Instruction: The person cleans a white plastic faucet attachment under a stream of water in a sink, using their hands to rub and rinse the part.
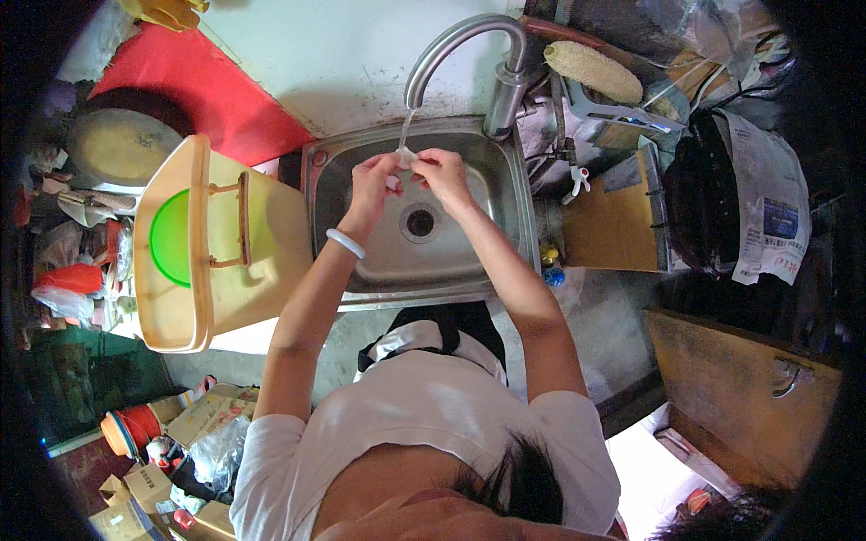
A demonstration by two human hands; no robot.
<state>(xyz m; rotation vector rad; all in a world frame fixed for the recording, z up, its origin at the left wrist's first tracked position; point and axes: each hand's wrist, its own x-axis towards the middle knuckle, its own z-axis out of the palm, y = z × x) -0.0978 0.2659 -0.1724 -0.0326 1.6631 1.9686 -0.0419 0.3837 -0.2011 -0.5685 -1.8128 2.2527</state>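
Both my hands are over the upper part of a stainless steel sink point(433, 264). Water runs from the curved metal faucet point(467, 30) onto a small whitish piece point(406, 158) between my fingertips; its kind is unclear. My left hand point(376, 179) pinches it from the left, with a pale bit also showing near its lower fingers. From the right, my right hand point(441, 174) grips the same piece. A pale bangle circles my left wrist. Below my hands lies the round drain point(421, 224).
Left of the sink stands a large yellowish plastic bin point(264, 237) with a handle and a green round thing. A pan point(125, 145) is beyond it. At the right are a loofah point(594, 72), a small valve tap point(577, 182) and a wooden board point(609, 220).
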